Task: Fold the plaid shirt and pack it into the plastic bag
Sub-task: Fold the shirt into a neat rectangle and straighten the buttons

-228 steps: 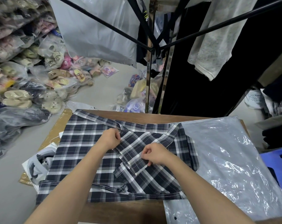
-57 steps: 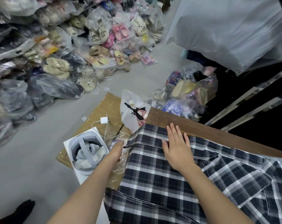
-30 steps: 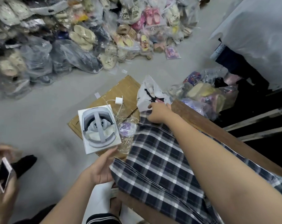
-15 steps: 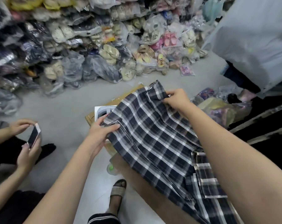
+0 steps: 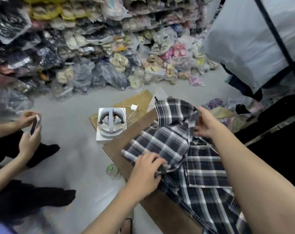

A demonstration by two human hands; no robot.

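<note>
The dark plaid shirt (image 5: 170, 141) lies on the brown table (image 5: 124, 139), its lower part folded over toward me. My left hand (image 5: 146, 168) grips the near corner of that folded part, fingers curled on the cloth. My right hand (image 5: 205, 122) holds the far edge of the fold, which bulges up beside it. The rest of the shirt spreads flat to the lower right under my right forearm. The plastic bag is out of view.
A white box with a grey headset (image 5: 111, 124) sits on cardboard (image 5: 138, 100) on the floor beside the table. Another person's hands hold a phone (image 5: 34, 124) at the left. Bagged slippers (image 5: 119, 59) pile along the back. A grey hanging cover (image 5: 248, 39) is at right.
Both hands have brought the lifted lower part of the shirt back over the table and down onto the rest of it. The view has swung slightly right.
</note>
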